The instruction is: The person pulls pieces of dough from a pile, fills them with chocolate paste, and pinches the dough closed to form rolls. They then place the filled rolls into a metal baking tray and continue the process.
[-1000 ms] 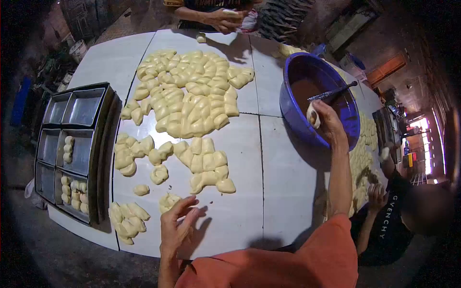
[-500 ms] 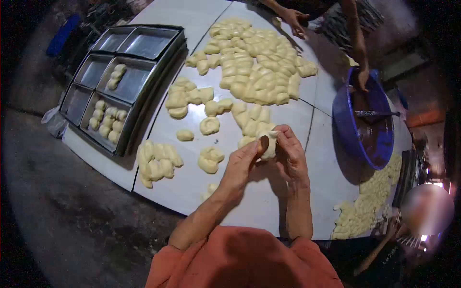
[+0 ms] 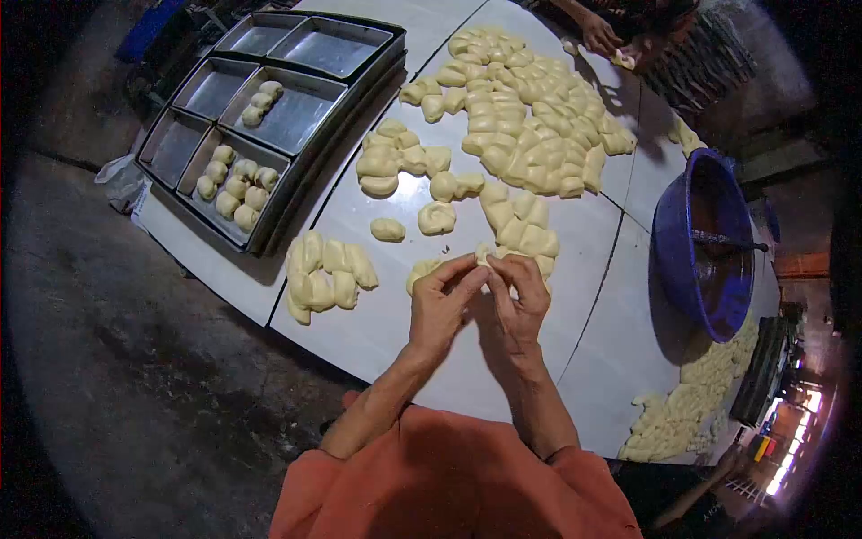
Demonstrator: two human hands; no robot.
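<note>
My left hand (image 3: 442, 305) and right hand (image 3: 516, 301) meet fingertip to fingertip, both pinched on a small pale lump of dough (image 3: 485, 260). Most of it is hidden behind my fingers, and I hold it just above the white tiled table (image 3: 395, 337), near its front edge.

Just past my knuckles lies a loose patch of cut pale dough pieces (image 3: 525, 235). To my left is a tight cluster of oblong dough pieces (image 3: 325, 274). Between these, a little further out, sit one small oval dough piece (image 3: 387, 230) and a curled dough piece (image 3: 436, 217).

Beyond those, a broad heap of pale dough pieces (image 3: 530, 126) covers the middle of the table. At the far left corner stands a dark metal tray of rectangular compartments (image 3: 355, 81). Shaped dough rolls (image 3: 235, 184) fill its near compartment, and a few more sit in the next one.

To my right stands a big blue plastic bowl (image 3: 672, 238) with brown filling inside and a utensil laid in it. Further right, more dough pieces (image 3: 687, 404) line the table's edge. At the far end, another person's hand (image 3: 597, 36) rests over the table.
</note>
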